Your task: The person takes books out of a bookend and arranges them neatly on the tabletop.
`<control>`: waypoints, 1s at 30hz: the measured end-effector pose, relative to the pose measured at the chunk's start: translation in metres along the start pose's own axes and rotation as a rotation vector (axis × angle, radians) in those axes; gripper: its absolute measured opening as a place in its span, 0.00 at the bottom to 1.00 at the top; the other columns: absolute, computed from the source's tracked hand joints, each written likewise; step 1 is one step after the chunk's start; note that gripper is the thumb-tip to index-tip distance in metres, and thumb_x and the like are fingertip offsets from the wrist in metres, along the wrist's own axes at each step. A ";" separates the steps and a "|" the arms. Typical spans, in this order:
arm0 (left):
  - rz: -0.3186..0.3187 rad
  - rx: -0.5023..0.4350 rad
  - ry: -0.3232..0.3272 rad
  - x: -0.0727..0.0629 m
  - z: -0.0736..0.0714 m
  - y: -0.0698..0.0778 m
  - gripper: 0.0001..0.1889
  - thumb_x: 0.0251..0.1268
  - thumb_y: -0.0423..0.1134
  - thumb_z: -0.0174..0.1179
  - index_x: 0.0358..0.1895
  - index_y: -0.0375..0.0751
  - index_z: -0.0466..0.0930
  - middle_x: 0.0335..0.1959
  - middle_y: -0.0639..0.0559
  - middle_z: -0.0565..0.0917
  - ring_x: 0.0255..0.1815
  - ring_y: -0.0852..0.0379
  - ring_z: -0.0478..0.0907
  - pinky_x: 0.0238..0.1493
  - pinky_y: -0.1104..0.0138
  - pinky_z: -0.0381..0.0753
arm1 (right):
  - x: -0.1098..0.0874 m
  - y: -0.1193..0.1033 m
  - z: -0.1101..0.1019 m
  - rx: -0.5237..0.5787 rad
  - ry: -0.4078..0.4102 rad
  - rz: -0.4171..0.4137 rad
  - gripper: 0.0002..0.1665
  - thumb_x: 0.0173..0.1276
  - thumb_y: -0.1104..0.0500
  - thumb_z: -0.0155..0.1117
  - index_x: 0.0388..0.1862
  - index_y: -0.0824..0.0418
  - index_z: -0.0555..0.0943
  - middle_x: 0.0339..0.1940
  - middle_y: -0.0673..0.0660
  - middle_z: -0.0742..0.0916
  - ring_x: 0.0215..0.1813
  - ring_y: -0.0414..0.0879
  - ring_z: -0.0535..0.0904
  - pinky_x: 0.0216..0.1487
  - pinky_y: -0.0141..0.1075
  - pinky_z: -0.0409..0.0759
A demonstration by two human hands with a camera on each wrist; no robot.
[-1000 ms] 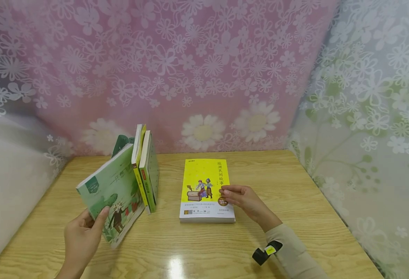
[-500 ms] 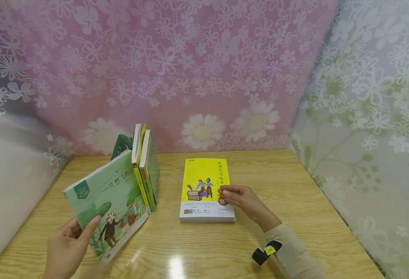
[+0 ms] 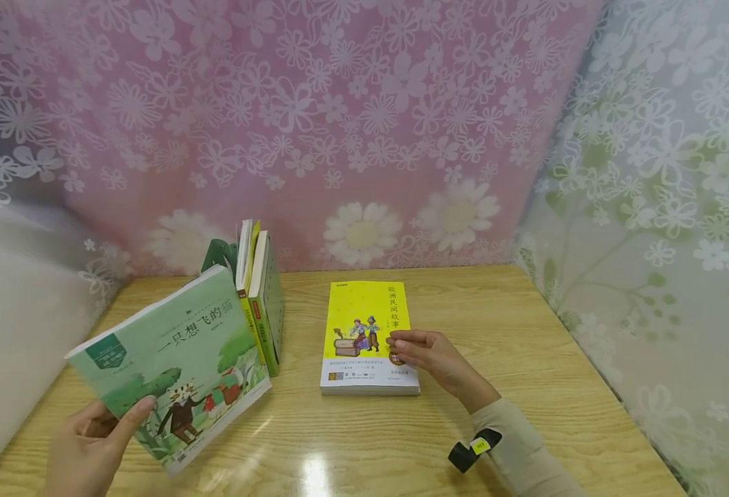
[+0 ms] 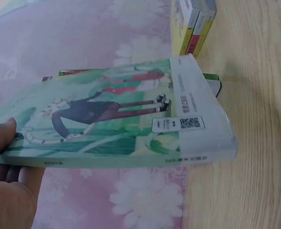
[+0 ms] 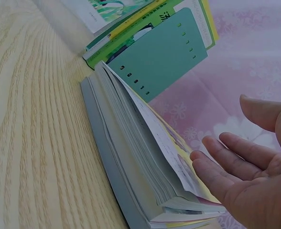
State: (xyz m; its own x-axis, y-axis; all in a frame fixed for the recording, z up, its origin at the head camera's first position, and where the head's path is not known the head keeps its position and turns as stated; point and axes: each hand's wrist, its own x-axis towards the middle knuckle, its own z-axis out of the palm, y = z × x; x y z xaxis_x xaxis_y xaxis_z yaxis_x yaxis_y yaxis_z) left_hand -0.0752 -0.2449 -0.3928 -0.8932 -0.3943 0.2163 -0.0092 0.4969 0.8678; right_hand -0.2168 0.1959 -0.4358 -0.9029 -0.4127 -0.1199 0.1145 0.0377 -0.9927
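Swung leftward, the green book [image 3: 184,352] pinched by the left hand [image 3: 88,442] partly hides a bookend [image 3: 217,254], right hand [image 3: 445,366] spread.

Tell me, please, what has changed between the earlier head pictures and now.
The left hand, holding the green book throughout, moved it left and toward the person, turning its cover more into view. The right hand, yellow book and standing books stayed put.

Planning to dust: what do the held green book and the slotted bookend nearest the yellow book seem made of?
Green book: likely paper, by its white page edges; smooth card cover, perhaps laminated.
Slotted bookend: probably painted metal, possibly plastic; thin, matte, with cleanly punched slots.
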 end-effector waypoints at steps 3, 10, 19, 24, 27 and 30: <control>0.050 -0.026 -0.017 -0.001 -0.003 -0.001 0.19 0.64 0.33 0.63 0.57 0.31 0.78 0.33 0.81 0.80 0.29 0.74 0.81 0.28 0.77 0.80 | 0.000 0.000 0.001 -0.002 -0.001 -0.001 0.35 0.71 0.55 0.61 0.66 0.77 0.65 0.64 0.72 0.74 0.64 0.61 0.73 0.63 0.44 0.72; 0.194 -0.120 -0.052 -0.005 0.001 0.003 0.17 0.61 0.23 0.61 0.54 0.32 0.81 0.38 0.75 0.83 0.34 0.73 0.82 0.33 0.79 0.80 | -0.001 -0.002 0.004 0.010 -0.031 -0.013 0.35 0.71 0.55 0.60 0.67 0.77 0.64 0.64 0.73 0.73 0.64 0.61 0.73 0.63 0.46 0.73; 0.283 -0.467 -0.230 0.002 0.027 0.010 0.17 0.59 0.16 0.57 0.49 0.32 0.83 0.42 0.62 0.87 0.39 0.69 0.82 0.39 0.77 0.80 | -0.001 -0.002 0.007 0.004 -0.095 -0.017 0.37 0.70 0.54 0.61 0.68 0.76 0.63 0.67 0.71 0.72 0.67 0.55 0.71 0.67 0.47 0.67; 0.343 -0.581 -0.347 0.006 0.046 0.019 0.19 0.59 0.14 0.55 0.52 0.31 0.82 0.47 0.59 0.86 0.45 0.64 0.83 0.42 0.74 0.82 | -0.003 -0.002 0.008 0.031 -0.160 -0.056 0.37 0.72 0.55 0.59 0.70 0.76 0.59 0.69 0.73 0.68 0.69 0.56 0.69 0.67 0.47 0.67; 0.361 -0.530 -0.390 0.010 0.059 0.025 0.18 0.60 0.17 0.57 0.53 0.31 0.81 0.47 0.61 0.85 0.45 0.64 0.83 0.41 0.73 0.82 | -0.003 -0.002 0.009 0.054 -0.238 -0.116 0.36 0.75 0.57 0.54 0.71 0.76 0.57 0.70 0.74 0.65 0.70 0.58 0.66 0.68 0.45 0.67; 0.378 -0.505 -0.417 0.012 0.072 0.030 0.17 0.60 0.19 0.58 0.52 0.28 0.80 0.47 0.62 0.85 0.44 0.65 0.82 0.40 0.73 0.82 | -0.004 -0.002 0.009 0.074 -0.314 -0.170 0.33 0.77 0.57 0.51 0.72 0.75 0.56 0.71 0.73 0.64 0.70 0.58 0.65 0.68 0.43 0.67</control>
State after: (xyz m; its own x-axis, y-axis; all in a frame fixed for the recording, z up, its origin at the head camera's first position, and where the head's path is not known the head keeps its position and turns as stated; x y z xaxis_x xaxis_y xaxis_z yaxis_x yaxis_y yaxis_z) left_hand -0.1192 -0.1787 -0.3962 -0.8915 0.1077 0.4401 0.4494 0.0863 0.8892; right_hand -0.2101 0.1890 -0.4330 -0.7418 -0.6672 0.0680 0.0136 -0.1163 -0.9931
